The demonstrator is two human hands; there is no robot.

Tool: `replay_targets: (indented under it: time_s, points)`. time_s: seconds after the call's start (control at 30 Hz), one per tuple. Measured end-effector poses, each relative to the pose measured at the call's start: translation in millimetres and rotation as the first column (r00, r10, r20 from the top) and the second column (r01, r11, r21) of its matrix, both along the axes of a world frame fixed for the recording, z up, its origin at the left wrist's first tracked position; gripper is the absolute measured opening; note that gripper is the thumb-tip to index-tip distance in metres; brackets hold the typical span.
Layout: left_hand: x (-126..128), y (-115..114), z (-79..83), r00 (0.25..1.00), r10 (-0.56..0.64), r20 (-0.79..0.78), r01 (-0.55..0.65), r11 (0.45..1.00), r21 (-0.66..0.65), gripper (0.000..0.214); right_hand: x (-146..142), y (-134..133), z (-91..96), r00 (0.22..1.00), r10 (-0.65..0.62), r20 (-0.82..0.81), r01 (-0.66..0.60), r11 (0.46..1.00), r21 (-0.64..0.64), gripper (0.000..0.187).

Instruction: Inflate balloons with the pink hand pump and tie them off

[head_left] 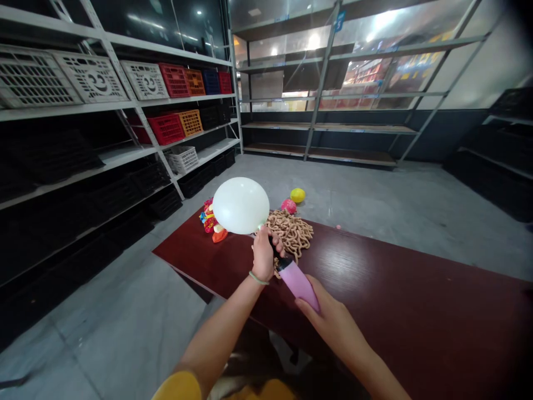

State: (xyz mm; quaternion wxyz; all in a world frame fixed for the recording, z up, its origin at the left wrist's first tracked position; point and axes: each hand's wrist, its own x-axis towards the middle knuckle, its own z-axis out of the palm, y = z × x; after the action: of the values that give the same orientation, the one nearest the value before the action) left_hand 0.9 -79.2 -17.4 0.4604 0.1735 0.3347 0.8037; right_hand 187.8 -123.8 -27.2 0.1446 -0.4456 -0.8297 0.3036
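A white inflated balloon (pixel 241 205) sits at the nozzle end of a pink balloon pump (pixel 298 285) with a black front part. My left hand (pixel 264 255) is closed around the pump's front, right where the balloon's neck meets it. The fingers of my right hand (pixel 328 314) wrap the rear of the pink barrel. Both hands hold the pump above the dark red table (pixel 375 294). Behind my left hand lies a tangled heap of tan, rope-like strands (pixel 290 232). Left of it, partly covered by the balloon, are several small colourful uninflated balloons (pixel 209 221).
A pink ball-like thing (pixel 288 206) and a yellow one (pixel 297 195) lie beyond the table's far edge. Shelves with white crates (pixel 89 78) and red crates (pixel 166 129) line the left. A metal rack (pixel 320 100) stands at the back.
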Motion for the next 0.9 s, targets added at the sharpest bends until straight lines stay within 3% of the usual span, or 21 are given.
replay_targets:
  time_s: [0.27,0.4,0.53,0.77,0.9]
  points:
    - [-27.2,17.8,4.8,0.996,0.035,0.082,-0.037,0.999,0.024,0.033,79.0,-0.9,-27.3,0.995,0.006,0.104,-0.022,0.989,0.147,0.056]
    - [-33.9,22.7,7.6,0.996,0.027,0.087,-0.03,0.999,0.037,0.031,93.6,-6.5,-29.1,0.994,-0.021,0.107,0.002,0.985,0.174,0.056]
    - [-28.0,20.8,9.1,0.993,0.047,0.106,-0.051,0.998,0.038,0.032,72.8,-2.0,-24.9,0.991,-0.029,0.128,0.01,0.989,0.147,0.055]
    - [-3.4,7.7,-1.0,0.998,0.028,0.054,-0.027,1.0,-0.007,0.035,3.3,9.2,-3.7,0.999,-0.003,0.048,0.003,1.0,0.005,0.049]
    - [0.0,5.2,-6.8,1.0,-0.015,0.009,0.015,1.0,-0.012,0.036,-5.7,5.3,-8.1,1.0,-0.018,0.01,0.018,0.999,-0.042,0.049]
